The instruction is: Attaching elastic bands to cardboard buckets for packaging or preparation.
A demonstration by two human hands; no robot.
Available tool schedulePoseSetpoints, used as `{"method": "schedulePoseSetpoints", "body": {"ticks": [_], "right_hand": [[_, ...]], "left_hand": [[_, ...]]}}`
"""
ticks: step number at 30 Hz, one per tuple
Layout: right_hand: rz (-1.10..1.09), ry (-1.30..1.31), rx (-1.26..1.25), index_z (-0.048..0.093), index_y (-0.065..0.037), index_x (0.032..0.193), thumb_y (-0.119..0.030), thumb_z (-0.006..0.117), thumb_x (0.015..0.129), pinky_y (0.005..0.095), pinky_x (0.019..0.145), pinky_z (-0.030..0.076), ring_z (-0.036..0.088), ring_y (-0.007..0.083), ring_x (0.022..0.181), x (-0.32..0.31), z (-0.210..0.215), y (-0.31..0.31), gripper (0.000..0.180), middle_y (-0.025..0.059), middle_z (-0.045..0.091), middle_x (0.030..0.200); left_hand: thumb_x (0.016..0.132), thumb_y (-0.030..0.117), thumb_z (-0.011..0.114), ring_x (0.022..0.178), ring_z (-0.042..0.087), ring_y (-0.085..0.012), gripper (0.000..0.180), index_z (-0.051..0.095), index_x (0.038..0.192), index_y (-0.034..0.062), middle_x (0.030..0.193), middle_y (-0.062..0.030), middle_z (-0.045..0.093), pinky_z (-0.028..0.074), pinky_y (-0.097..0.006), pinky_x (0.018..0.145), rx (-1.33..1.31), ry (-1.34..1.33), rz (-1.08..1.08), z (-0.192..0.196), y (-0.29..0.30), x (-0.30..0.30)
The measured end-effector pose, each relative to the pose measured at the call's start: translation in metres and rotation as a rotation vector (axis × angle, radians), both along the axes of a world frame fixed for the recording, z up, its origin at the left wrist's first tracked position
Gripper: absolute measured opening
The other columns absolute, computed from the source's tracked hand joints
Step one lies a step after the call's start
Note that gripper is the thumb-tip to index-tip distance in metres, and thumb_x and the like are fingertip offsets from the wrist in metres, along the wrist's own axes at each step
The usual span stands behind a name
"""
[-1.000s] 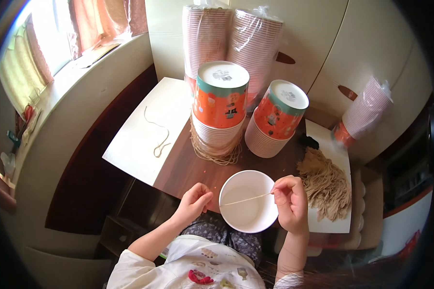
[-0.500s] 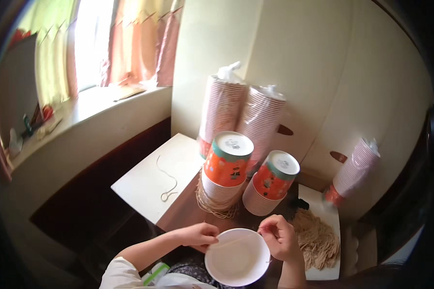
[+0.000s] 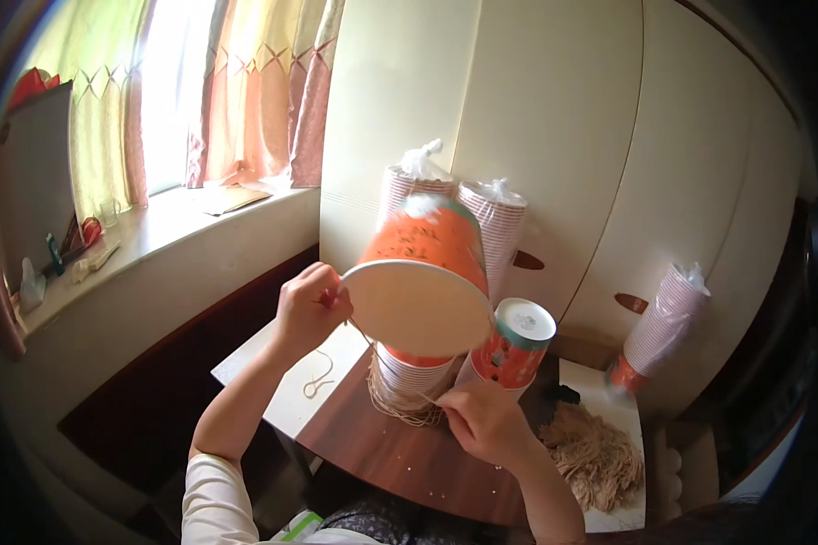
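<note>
A large orange paper cup (image 3: 427, 241) with a green band and white inside is held up, its open mouth tilted toward me. My left hand (image 3: 311, 307) is closed on the left side of its rim. A thin strand of twine runs down from near that hand. Below the cup stands an upside-down stack of nested paper cups (image 3: 409, 377), with tan twine loops (image 3: 404, 413) around its lower part. My right hand (image 3: 486, 422) is pinched on a strand of twine beside these loops. The held cup partly hides the stack's top.
Another upside-down cup stack (image 3: 516, 341) stands to the right on the brown table (image 3: 409, 463). Tall plastic-wrapped cup stacks (image 3: 500, 218) rise behind, with one more (image 3: 668, 313) at far right. A tan twine heap (image 3: 591, 454) lies at right; a loose strand (image 3: 318, 374) lies at left.
The cup has gone from low in front of me, mouth up, to above the left stack, mouth tilted toward me. My left hand rose with it; my right hand moved left to the twine.
</note>
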State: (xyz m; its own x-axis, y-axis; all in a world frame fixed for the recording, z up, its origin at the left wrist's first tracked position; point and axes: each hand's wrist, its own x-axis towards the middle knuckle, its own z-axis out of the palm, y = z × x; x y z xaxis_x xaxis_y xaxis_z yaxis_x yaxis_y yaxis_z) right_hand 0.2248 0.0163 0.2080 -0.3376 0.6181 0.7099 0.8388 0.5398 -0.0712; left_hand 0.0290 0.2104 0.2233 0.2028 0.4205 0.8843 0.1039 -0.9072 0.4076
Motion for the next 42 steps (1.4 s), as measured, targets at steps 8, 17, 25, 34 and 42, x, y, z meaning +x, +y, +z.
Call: {"method": "schedulePoseSetpoints", "body": {"ticks": [8, 17, 25, 34, 42], "right_hand": [[-0.143, -0.207, 0.216, 0.056, -0.006, 0.09, -0.003, 0.053, 0.074, 0.0399, 0.066, 0.046, 0.058, 0.0274, 0.069, 0.016, -0.019, 0.07, 0.017, 0.0082, 0.059, 0.076], [-0.194, -0.223, 0.026, 0.055, -0.006, 0.098, -0.007, 0.052, 0.075, 0.0382, 0.069, 0.046, 0.06, 0.0258, 0.074, 0.029, -0.067, 0.102, 0.023, 0.0083, 0.06, 0.078], [-0.293, -0.325, 0.1, 0.052, -0.007, 0.095, -0.009, 0.047, 0.077, 0.033, 0.07, 0.045, 0.058, 0.0205, 0.073, 0.034, -0.084, 0.116, 0.019, 0.005, 0.056, 0.073], [-0.389, -0.286, 0.011, 0.052, -0.007, 0.097, -0.013, 0.047, 0.078, 0.0346, 0.067, 0.043, 0.058, 0.0208, 0.07, 0.037, -0.097, 0.117, 0.02, 0.0049, 0.057, 0.073], [-0.304, -0.252, -0.103, 0.053, -0.009, 0.098, -0.013, 0.048, 0.078, 0.0358, 0.071, 0.042, 0.059, 0.0207, 0.077, 0.023, -0.124, 0.121, 0.022, 0.0046, 0.058, 0.08]], "left_hand": [[0.066, 0.005, 0.063, 0.045, 0.051, -0.0261, 0.016, 0.048, 0.062, 0.0025, 0.063, -0.0098, 0.046, 0.043, -0.034, 0.041, 0.313, 0.005, 0.295, -0.008, 0.038, 0.033], [0.065, 0.007, 0.064, 0.05, 0.052, -0.0259, 0.017, 0.047, 0.064, 0.0045, 0.066, -0.0077, 0.048, 0.042, -0.034, 0.044, 0.314, 0.047, 0.458, -0.071, 0.079, 0.073], [0.064, 0.011, 0.063, 0.051, 0.053, -0.0219, 0.015, 0.048, 0.064, 0.0078, 0.063, -0.0047, 0.047, 0.043, -0.032, 0.048, 0.376, 0.1, 0.485, -0.088, 0.097, 0.092], [0.066, 0.012, 0.062, 0.05, 0.053, -0.0183, 0.015, 0.048, 0.066, 0.0097, 0.065, -0.0032, 0.048, 0.044, -0.03, 0.046, 0.533, 0.298, 0.459, -0.105, 0.104, 0.103], [0.071, 0.003, 0.056, 0.072, 0.061, -0.023, 0.025, 0.056, 0.097, 0.0069, 0.09, -0.007, 0.058, 0.051, -0.033, 0.059, 0.269, 0.372, 0.308, -0.141, 0.102, 0.076]]}}
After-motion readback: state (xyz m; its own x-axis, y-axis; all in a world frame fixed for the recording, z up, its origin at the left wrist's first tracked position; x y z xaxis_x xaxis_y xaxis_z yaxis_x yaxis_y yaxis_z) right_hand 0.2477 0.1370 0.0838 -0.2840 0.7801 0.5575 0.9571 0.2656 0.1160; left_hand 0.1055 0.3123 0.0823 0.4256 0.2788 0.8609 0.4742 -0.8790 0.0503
